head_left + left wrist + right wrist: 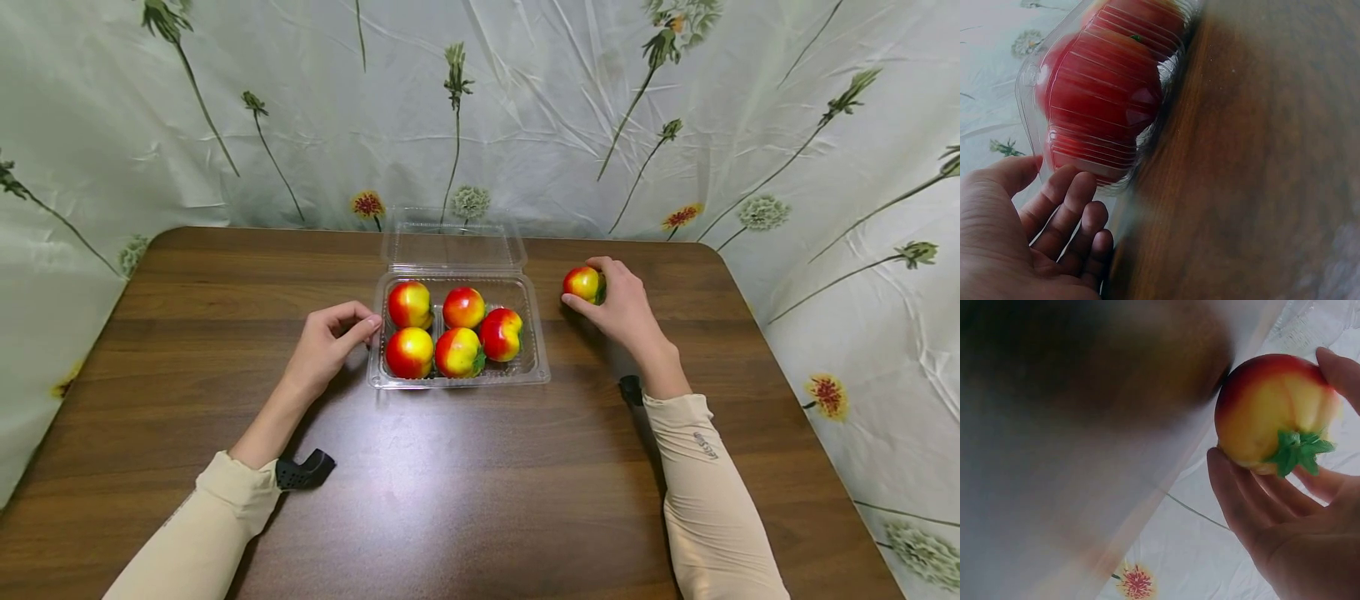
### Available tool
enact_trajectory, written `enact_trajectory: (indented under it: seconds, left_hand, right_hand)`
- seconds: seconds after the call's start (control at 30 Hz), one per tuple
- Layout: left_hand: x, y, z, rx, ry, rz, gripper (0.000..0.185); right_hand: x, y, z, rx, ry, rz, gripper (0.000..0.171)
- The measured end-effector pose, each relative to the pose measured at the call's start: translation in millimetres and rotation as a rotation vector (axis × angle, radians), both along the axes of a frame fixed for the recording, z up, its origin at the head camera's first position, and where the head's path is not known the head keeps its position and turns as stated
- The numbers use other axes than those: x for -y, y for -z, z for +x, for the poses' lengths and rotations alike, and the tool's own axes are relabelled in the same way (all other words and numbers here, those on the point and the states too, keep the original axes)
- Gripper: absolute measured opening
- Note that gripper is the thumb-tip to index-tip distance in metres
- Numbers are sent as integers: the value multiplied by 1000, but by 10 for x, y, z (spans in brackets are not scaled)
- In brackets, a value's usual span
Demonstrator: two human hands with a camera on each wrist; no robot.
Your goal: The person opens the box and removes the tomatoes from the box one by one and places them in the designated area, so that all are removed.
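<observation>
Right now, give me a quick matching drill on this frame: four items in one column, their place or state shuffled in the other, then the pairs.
Column 1
1. right hand
2. left hand
3. clear lid
4. five fruits

Column 2
a. flipped open behind the tray, toward the curtain
b. grips a single red-yellow fruit on the table, right of the container
c. sit inside the clear plastic tray
d. fingers curled at the tray's left edge, holding no fruit

Pairs: 1-b, 2-d, 3-a, 4-c
</observation>
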State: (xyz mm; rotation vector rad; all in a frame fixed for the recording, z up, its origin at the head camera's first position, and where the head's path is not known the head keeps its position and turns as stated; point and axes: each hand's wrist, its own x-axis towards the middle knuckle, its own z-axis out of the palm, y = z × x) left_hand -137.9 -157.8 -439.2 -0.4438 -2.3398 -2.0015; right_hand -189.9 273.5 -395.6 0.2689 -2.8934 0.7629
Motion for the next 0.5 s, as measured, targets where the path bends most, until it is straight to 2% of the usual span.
enact_trajectory:
  seconds: [0.13,0.5]
  left_hand:
    - [-2,-1,0,-4,-1,1,15]
    - [-14,-38,11,10,1,-6,12]
  right_hand:
    - [-3,-3,2,-27,0,-10,71]
    - [-7,23,-2,-4,-18,2,69]
